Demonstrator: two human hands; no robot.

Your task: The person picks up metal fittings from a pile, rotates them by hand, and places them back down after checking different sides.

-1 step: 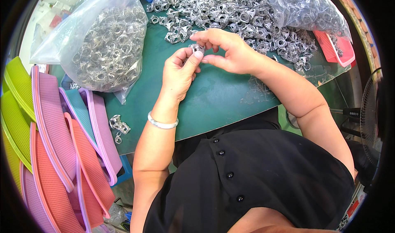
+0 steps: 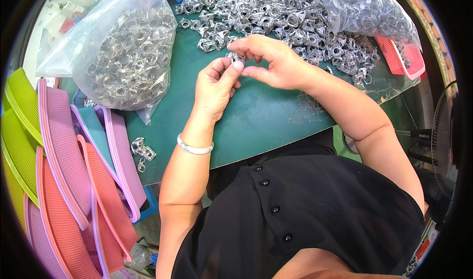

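Barely any change — right hand [image 2: 273, 62] seems to sit very slightly lower in the head view, forearm [image 2: 352, 101] with it. Shift is tiny — too small to tell whether the silver-coloured metal piece [image 2: 236, 58] in the left hand [image 2: 215, 84] turned.

A loose black fabric top [image 2: 340, 215] fills the lower middle of the frame, its curved neckline at the bottom edge. Four round, glossy black buttons [image 2: 275, 209] line its front. Below the bare left hand [image 2: 217, 84], a smooth, pale, grey-mottled bangle [image 2: 194, 151] rings the wrist. Black cloth [image 2: 303, 145] covers the lap.
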